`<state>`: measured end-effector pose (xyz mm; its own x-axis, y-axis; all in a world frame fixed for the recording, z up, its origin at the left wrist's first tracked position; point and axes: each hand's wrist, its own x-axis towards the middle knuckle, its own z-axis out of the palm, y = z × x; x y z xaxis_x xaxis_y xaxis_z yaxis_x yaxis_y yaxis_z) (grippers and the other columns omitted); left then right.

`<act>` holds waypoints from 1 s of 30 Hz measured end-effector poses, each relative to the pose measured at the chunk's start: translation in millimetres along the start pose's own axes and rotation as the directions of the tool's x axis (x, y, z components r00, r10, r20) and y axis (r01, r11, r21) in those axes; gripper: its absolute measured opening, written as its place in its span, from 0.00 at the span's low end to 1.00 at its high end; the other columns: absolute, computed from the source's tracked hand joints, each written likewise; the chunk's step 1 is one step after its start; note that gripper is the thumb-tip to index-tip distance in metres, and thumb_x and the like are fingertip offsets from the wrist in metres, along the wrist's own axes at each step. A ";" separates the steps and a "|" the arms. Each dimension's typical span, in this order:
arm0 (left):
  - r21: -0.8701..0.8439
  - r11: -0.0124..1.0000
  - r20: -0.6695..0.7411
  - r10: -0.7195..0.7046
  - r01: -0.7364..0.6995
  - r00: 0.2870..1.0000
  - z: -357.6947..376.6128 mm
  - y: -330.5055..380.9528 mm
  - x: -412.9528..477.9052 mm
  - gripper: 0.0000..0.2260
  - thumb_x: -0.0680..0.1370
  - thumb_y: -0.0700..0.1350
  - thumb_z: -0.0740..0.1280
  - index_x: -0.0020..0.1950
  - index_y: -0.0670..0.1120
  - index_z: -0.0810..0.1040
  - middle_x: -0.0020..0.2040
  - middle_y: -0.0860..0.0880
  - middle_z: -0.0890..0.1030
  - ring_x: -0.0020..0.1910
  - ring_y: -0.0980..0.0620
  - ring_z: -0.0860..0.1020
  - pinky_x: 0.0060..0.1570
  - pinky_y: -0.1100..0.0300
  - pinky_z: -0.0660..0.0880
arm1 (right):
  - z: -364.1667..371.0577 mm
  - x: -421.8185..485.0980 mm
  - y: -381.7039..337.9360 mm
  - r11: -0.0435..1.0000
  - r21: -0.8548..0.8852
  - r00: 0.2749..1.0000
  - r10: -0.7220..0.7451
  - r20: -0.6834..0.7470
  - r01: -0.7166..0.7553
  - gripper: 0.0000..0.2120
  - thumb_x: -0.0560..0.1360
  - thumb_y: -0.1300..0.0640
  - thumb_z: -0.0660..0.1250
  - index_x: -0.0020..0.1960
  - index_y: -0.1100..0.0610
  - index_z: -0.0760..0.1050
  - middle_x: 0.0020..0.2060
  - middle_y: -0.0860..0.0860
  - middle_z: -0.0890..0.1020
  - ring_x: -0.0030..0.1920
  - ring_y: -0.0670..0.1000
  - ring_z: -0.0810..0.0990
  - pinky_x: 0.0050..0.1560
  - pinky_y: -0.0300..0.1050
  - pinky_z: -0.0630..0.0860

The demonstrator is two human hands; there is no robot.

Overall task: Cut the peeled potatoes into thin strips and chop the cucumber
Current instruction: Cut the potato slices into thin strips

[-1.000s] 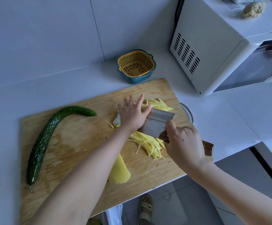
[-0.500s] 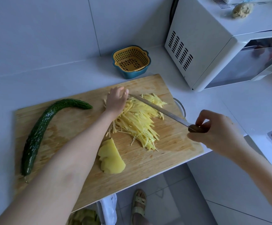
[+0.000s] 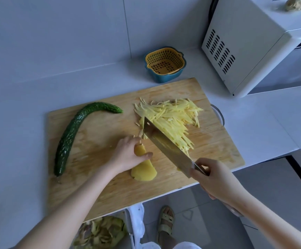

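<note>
On a wooden cutting board (image 3: 110, 191) lies a pile of thin yellow potato strips (image 3: 171, 119) at the far right. A stack of peeled potato slices (image 3: 144, 170) lies near the board's front edge. My left hand (image 3: 128, 155) grips the far end of that stack, thumb over the top. My right hand (image 3: 218, 178) grips the handle of a cleaver (image 3: 165, 144), whose blade slants over the board beside the strips, with bits of potato stuck to it. A whole dark green cucumber (image 3: 72, 135) lies curved on the board's left side.
A yellow strainer in a blue bowl (image 3: 165, 63) stands behind the board. A white microwave (image 3: 254, 44) fills the back right. A glass rim (image 3: 218, 112) peeks from behind the board's right edge. Below the counter edge are a bin with peelings (image 3: 101, 232) and a sandalled foot.
My left hand left the strip pile and came back to take hold of the potato slices. The cleaver swung in from the right and now slants beside the strips, nearer the slices.
</note>
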<state>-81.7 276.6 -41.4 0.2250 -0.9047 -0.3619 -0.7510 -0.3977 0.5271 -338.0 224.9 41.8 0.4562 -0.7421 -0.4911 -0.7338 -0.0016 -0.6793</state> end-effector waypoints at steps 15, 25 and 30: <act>0.222 0.975 -0.281 0.046 0.018 0.959 41.1 -15.7 -35.6 0.45 0.61 0.63 0.76 0.70 0.40 0.67 0.63 0.41 0.70 0.62 0.41 0.67 0.64 0.52 0.64 | 53.7 2.4 7.1 0.990 -0.124 0.997 -0.069 0.028 0.072 0.10 0.73 0.53 0.64 0.37 0.57 0.72 0.23 0.48 0.69 0.24 0.45 0.62 0.27 0.37 0.59; -0.044 0.999 -0.544 -0.023 -0.001 0.839 57.0 -22.5 -48.2 0.29 0.71 0.60 0.67 0.61 0.38 0.74 0.55 0.40 0.75 0.55 0.42 0.72 0.53 0.58 0.67 | 48.2 38.7 -10.3 0.974 -0.183 0.991 -0.125 0.051 0.132 0.13 0.76 0.50 0.62 0.39 0.58 0.72 0.24 0.49 0.71 0.24 0.50 0.67 0.27 0.41 0.63; -0.122 0.992 -0.728 -0.096 0.010 0.679 64.9 -10.1 -37.5 0.11 0.76 0.48 0.61 0.42 0.41 0.74 0.40 0.47 0.75 0.40 0.50 0.71 0.40 0.65 0.62 | 56.9 41.2 -14.4 0.874 -0.458 0.986 -0.162 0.040 0.163 0.13 0.77 0.51 0.58 0.34 0.53 0.65 0.26 0.49 0.70 0.26 0.50 0.67 0.25 0.41 0.61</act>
<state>-122.8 324.6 -83.0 0.6767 -0.6877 0.2630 -0.6674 -0.4221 0.6135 -280.0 232.5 0.4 0.5891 -0.7044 -0.3959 -0.7978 -0.4292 -0.4235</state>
